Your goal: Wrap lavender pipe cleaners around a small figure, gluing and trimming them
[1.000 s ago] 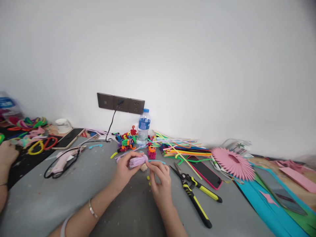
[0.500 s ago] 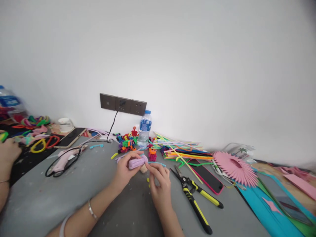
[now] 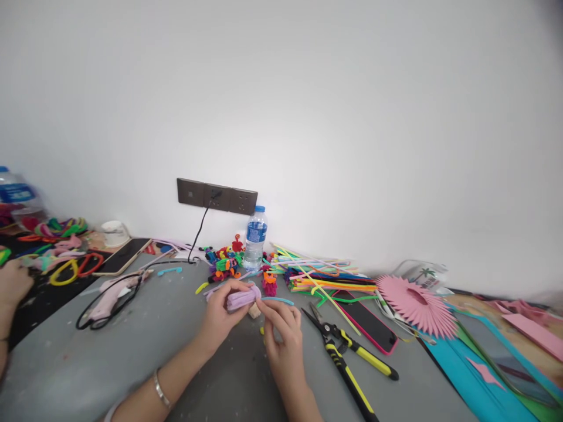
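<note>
My left hand (image 3: 220, 316) is closed round a bundle of lilac fuzzy stems (image 3: 240, 299), fingers on top and thumb below. The fingertips of my right hand (image 3: 284, 334) pinch at the bundle's right end, where a blue stem (image 3: 278, 301) sticks out to the right over that hand. Just under the bundle lies a small beige block (image 3: 254, 310). A bit of yellow shows beside my right fingers, partly hidden.
Pliers (image 3: 347, 351) with yellow-black handles lie right of my hands, near a pink-cased phone (image 3: 367, 321). Behind stand a water bottle (image 3: 255, 239) and colourful stems (image 3: 325, 272). A glue gun (image 3: 108, 299) with its cable lies left; another person's hand (image 3: 15, 281) is at far left.
The view has tilted slightly upward, so the objects on the table sit a little lower. Both hands keep their hold at the lilac bundle, with hardly any shift between them.
</note>
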Demonstrator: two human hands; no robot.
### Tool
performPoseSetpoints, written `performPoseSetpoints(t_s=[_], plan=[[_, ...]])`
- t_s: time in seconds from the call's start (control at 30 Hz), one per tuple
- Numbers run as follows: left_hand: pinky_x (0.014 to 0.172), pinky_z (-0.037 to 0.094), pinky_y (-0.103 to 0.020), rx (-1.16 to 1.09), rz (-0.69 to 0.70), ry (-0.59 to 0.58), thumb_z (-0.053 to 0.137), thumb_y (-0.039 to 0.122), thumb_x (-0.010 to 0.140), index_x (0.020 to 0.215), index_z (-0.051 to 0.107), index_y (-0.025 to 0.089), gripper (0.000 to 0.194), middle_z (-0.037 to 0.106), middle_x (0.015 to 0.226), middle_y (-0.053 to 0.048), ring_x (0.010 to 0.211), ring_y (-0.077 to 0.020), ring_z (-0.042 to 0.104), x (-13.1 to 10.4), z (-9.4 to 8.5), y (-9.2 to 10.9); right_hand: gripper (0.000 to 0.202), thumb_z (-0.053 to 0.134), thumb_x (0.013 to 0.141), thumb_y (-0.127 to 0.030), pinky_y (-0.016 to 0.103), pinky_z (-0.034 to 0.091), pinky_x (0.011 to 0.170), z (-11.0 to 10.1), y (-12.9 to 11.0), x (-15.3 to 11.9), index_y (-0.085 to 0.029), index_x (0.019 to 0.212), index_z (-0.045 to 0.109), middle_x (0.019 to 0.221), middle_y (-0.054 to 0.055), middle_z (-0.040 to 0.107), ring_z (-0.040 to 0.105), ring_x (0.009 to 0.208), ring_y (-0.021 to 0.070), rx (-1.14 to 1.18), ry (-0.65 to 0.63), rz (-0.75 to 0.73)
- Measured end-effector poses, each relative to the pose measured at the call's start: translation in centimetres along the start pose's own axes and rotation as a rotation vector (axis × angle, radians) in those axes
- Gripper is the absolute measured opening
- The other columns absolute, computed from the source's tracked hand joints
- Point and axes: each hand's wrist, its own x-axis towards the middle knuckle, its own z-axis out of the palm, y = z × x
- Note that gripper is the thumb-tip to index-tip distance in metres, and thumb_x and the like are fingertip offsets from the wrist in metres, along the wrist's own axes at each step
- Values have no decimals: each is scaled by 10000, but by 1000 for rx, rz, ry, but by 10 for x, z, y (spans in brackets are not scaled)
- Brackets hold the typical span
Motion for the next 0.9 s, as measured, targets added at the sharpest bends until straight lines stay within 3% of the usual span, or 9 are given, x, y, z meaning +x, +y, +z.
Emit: performPoseSetpoints(t_s=[0.33, 0.57, 0.73, 0.9], plan=[[732, 572, -275, 17, 8, -8, 692, 216, 771, 882, 662, 201, 115, 768, 905, -58, 856, -208, 731, 0, 0, 6, 473, 445, 913, -11, 392, 367, 896, 2, 3, -3, -292, 1244, 634, 1140, 48, 719, 674, 1005, 195, -42, 11, -12], [834, 569, -337, 38, 57, 25, 692, 218, 759, 849, 648, 205, 101, 758, 910, -71, 924, -230, 718, 2, 2, 6, 451, 446, 903, -5, 383, 376, 857, 2, 0, -2, -282, 1186, 663, 1143, 65, 700, 660, 1030, 205, -70, 42, 6], [865, 574, -343, -1, 3, -32, 677, 209, 792, 900, 645, 209, 113, 771, 1050, -85, 993, -234, 728, -1, 1, 4, 419, 444, 919, -13, 386, 378, 838, 1, -2, -2, -281, 1152, 666, 1161, 76, 668, 657, 961, 196, -70, 71, 17], [888, 573, -330, -9, 0, -40, 681, 206, 790, 905, 655, 211, 117, 777, 1040, -72, 1002, -226, 730, -2, 1, 4, 393, 456, 924, -21, 386, 377, 837, 1, -3, 0, -274, 1132, 673, 1161, 78, 653, 655, 923, 191, -65, 75, 19]])
